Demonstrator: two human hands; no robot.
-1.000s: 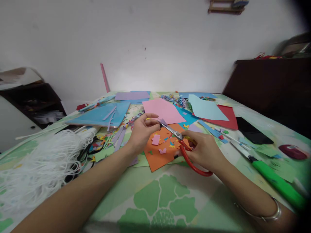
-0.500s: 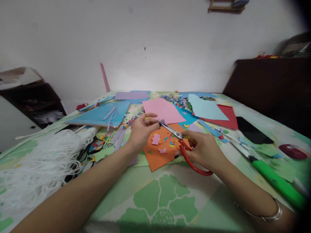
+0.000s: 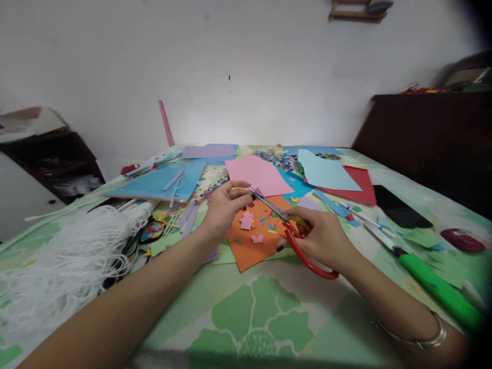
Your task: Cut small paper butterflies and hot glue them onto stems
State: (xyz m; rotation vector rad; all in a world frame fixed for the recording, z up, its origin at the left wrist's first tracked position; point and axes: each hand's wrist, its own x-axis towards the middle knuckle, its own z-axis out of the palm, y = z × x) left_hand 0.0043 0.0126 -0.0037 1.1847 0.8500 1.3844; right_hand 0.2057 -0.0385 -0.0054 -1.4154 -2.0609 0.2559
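My right hand (image 3: pixel 319 233) is closed around the red handles of a pair of scissors (image 3: pixel 292 238). The silver blades point up and left, their tips by the fingers of my left hand (image 3: pixel 227 205). That hand pinches a small purple paper piece (image 3: pixel 258 192), which lies at the blades; its exact shape is partly hidden by fingers and blades. Beneath both hands lies an orange sheet (image 3: pixel 246 259) scattered with small cut scraps. Among them are a pink paper rectangle (image 3: pixel 246 221) and a pink paper butterfly (image 3: pixel 257 239). Just beyond the blades is a pink sheet (image 3: pixel 255 171).
White string (image 3: pixel 65 266) is heaped at the left, near a blue folder (image 3: pixel 161 182). To the right lie a light blue sheet (image 3: pixel 326 171), a black phone (image 3: pixel 402 205), a green-handled cutter (image 3: pixel 434 282) and a dark red object (image 3: pixel 463 240). A patterned cloth (image 3: pixel 261 318) covers the table.
The scissors have shifted very slightly, and their handles sit a little lower and to the right. My left fingers have barely moved and still pinch the purple paper.
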